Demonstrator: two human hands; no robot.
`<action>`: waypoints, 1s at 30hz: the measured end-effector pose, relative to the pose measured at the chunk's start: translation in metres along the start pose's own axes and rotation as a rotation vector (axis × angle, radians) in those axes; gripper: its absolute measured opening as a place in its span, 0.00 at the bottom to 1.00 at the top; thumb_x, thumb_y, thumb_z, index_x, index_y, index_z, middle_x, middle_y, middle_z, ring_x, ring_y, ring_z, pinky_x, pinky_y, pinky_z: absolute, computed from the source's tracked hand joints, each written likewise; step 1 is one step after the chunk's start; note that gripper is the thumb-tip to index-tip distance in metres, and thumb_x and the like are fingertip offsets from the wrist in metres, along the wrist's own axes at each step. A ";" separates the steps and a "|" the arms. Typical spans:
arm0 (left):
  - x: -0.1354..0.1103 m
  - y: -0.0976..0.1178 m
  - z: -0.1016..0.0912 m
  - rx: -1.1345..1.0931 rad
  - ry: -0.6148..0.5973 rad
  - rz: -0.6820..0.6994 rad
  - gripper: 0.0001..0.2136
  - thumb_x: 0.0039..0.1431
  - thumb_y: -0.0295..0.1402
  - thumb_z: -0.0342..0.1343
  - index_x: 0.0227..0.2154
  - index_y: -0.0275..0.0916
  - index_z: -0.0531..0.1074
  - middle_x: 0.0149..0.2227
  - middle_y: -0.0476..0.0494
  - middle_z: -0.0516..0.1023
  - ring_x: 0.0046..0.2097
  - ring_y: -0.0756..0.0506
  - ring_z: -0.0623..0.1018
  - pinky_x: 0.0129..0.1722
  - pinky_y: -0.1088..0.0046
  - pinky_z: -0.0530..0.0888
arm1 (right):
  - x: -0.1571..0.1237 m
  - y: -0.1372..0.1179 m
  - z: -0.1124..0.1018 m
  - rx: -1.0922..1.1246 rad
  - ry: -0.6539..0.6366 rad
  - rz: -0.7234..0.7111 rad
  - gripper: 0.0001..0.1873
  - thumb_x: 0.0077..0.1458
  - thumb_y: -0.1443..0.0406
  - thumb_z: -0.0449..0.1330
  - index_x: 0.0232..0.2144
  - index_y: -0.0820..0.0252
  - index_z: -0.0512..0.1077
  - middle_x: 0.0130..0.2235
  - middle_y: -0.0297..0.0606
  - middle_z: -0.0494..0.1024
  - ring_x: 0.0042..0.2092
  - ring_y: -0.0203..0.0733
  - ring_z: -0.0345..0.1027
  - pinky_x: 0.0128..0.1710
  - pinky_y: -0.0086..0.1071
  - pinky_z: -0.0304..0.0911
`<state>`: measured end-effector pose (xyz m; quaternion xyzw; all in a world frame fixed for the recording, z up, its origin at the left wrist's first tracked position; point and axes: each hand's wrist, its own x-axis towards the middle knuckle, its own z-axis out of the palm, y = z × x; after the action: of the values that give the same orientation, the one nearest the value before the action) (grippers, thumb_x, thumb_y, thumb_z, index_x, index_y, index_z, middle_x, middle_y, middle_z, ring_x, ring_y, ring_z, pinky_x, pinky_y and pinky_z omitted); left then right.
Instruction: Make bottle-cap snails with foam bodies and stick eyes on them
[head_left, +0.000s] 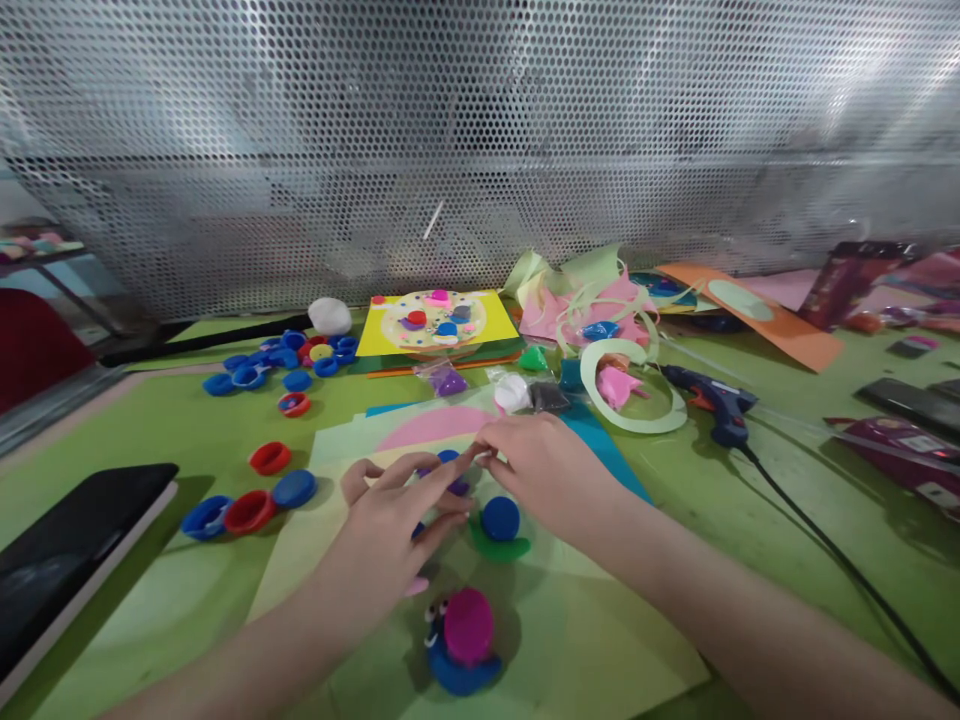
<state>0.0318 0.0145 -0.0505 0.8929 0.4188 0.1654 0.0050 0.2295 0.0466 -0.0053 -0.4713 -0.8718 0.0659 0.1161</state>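
Note:
My left hand (397, 515) hovers over pale green paper sheets (592, 630), fingers apart, its index fingertip meeting the fingertips of my right hand (544, 462). My right hand is pinched closed; whatever it holds is too small to make out. Partly hidden under my fingers is a blue bottle cap with purple clay (459, 487). Just below my right hand a blue bottle cap (500, 519) rests against green clay (502, 545). Nearer to me lies a clay snail (459, 672) with a magenta cap for its shell, a blue body and googly eyes. Some pink clay (417, 587) peeks out beneath my left hand.
Red and blue bottle caps (251, 511) lie left, with more (281, 355) behind. A black-covered book or device (75, 560) is near left. Bagged clay (512, 393), a decorated yellow card (491, 315) and a paper ring (664, 415) stand behind; a corded glue gun (720, 400) is right.

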 end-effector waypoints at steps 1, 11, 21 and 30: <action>0.001 0.002 -0.002 -0.012 -0.022 -0.012 0.22 0.47 0.31 0.52 0.48 0.51 0.65 0.45 0.52 0.78 0.51 0.36 0.70 0.48 0.55 0.61 | 0.000 0.000 0.000 -0.001 0.001 0.004 0.08 0.57 0.72 0.52 0.33 0.61 0.71 0.35 0.38 0.77 0.37 0.40 0.71 0.36 0.30 0.59; 0.013 0.024 -0.023 -0.163 -0.133 -0.231 0.34 0.56 0.29 0.46 0.60 0.55 0.35 0.40 0.53 0.81 0.53 0.38 0.71 0.49 0.48 0.52 | 0.001 0.000 0.000 -0.006 -0.006 0.013 0.08 0.58 0.71 0.52 0.33 0.62 0.71 0.33 0.39 0.77 0.36 0.39 0.71 0.36 0.30 0.58; 0.002 0.026 -0.028 -0.074 -0.136 -0.131 0.42 0.47 0.20 0.43 0.62 0.48 0.26 0.37 0.52 0.82 0.56 0.40 0.67 0.52 0.50 0.43 | 0.000 0.002 -0.001 0.010 -0.003 0.035 0.08 0.57 0.72 0.52 0.31 0.61 0.71 0.32 0.37 0.77 0.34 0.37 0.70 0.33 0.28 0.56; 0.003 0.025 -0.024 -0.134 -0.181 -0.118 0.43 0.46 0.20 0.44 0.62 0.43 0.25 0.41 0.48 0.81 0.58 0.38 0.65 0.53 0.47 0.41 | 0.000 -0.001 -0.003 0.016 -0.011 0.021 0.08 0.57 0.71 0.52 0.31 0.62 0.71 0.32 0.38 0.77 0.34 0.38 0.69 0.34 0.28 0.56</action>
<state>0.0451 -0.0029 -0.0234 0.8756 0.4564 0.1112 0.1120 0.2296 0.0459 -0.0027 -0.4789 -0.8670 0.0767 0.1143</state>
